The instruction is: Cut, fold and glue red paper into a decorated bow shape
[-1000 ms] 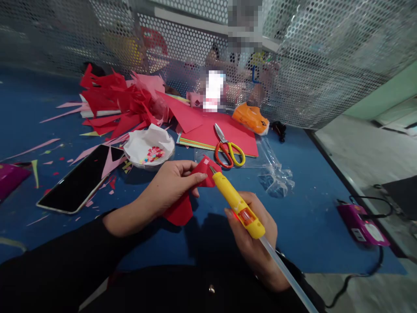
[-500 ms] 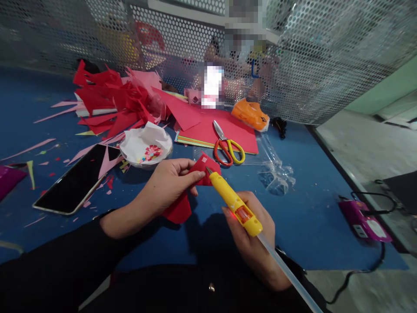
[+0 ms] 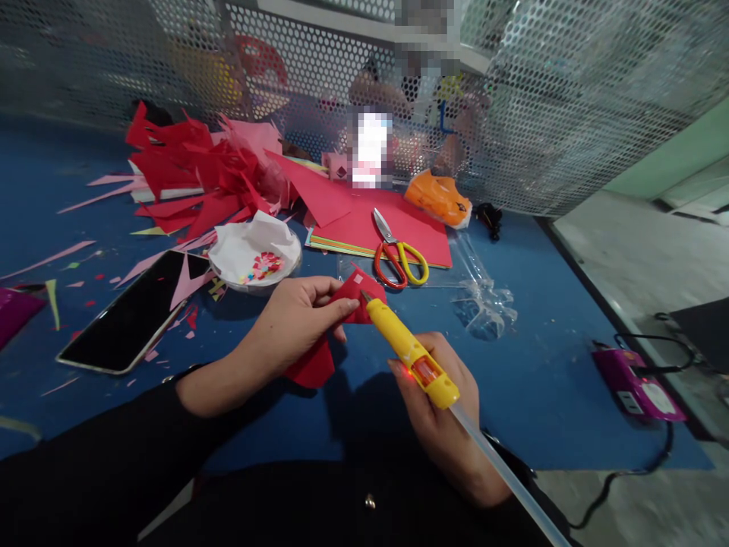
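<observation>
My left hand [image 3: 296,319] pinches a folded piece of red paper [image 3: 315,366] between thumb and fingers. A small pink square [image 3: 358,279] lies on the upper part of that paper. My right hand [image 3: 447,410] is wrapped round a yellow hot glue gun [image 3: 407,343], a clear glue stick [image 3: 506,475] sticking out of its back end. The metal nozzle meets or nearly meets the red paper beside my left thumb; I cannot tell if it touches. A red light glows by my right thumb.
Scissors [image 3: 399,254] with red and yellow handles lie on a stack of coloured paper [image 3: 415,228]. Left of them are a paper-lined bowl [image 3: 256,251] of tiny scraps, a black phone [image 3: 134,311] and a heap of red cuttings [image 3: 199,163]. A purple power strip [image 3: 638,387] sits at right.
Almost nothing differs. The glue gun and both hands hold nearly the same place, with only a very slight shift of the whole view.
</observation>
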Demonstrator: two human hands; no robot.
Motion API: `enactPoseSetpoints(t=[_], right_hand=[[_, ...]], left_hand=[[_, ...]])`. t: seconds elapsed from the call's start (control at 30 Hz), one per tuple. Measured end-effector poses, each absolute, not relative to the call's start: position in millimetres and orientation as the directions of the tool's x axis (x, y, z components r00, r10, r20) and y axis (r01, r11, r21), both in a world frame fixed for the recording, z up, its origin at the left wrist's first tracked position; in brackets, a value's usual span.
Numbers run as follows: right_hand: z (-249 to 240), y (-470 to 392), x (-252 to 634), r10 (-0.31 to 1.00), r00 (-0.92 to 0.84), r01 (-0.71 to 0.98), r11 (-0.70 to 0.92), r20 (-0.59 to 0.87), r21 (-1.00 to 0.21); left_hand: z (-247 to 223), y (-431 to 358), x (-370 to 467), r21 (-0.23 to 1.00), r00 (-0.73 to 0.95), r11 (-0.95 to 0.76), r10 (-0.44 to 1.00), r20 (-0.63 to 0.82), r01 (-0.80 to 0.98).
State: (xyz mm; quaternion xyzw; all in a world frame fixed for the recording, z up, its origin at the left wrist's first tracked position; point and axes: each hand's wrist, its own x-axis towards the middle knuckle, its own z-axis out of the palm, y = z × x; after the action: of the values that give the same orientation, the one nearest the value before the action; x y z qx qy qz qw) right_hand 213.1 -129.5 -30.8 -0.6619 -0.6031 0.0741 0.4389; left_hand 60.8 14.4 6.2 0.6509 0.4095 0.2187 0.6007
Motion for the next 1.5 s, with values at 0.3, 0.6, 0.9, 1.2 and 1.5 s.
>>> enactPoseSetpoints(t=[0.3,0.6,0.9,1.2,1.5], right_hand=[[-31.5,-129.6,213.5,0.864,0.254,0.744,0.113,0.435,-0.658],[-32.3,-129.8,213.9,0.858,0.246,0.770,0.110,0.451,-0.629],[-30.9,-129.2,213.3,0.859,0.252,0.766,0.104,0.446,-0.634],[-30.1,-129.4,212.5,0.850,0.248,0.779,0.112,0.466,-0.617],[-30.5,-129.2,212.9,0.849,0.248,0.802,0.090,0.467,-0.591]], left_hand=[[3.4,15.0,59.3,0.959,0.573,0.036,0.796,-0.197,0.280],[4.8,15.4,60.6,0.959,0.573,0.031,0.796,-0.193,0.280],[5.3,14.9,61.5,0.960,0.568,0.040,0.799,-0.197,0.277],[3.5,14.3,61.0,0.963,0.569,0.042,0.799,-0.194,0.268],[3.6,14.4,60.5,0.963,0.569,0.058,0.797,-0.203,0.262]])
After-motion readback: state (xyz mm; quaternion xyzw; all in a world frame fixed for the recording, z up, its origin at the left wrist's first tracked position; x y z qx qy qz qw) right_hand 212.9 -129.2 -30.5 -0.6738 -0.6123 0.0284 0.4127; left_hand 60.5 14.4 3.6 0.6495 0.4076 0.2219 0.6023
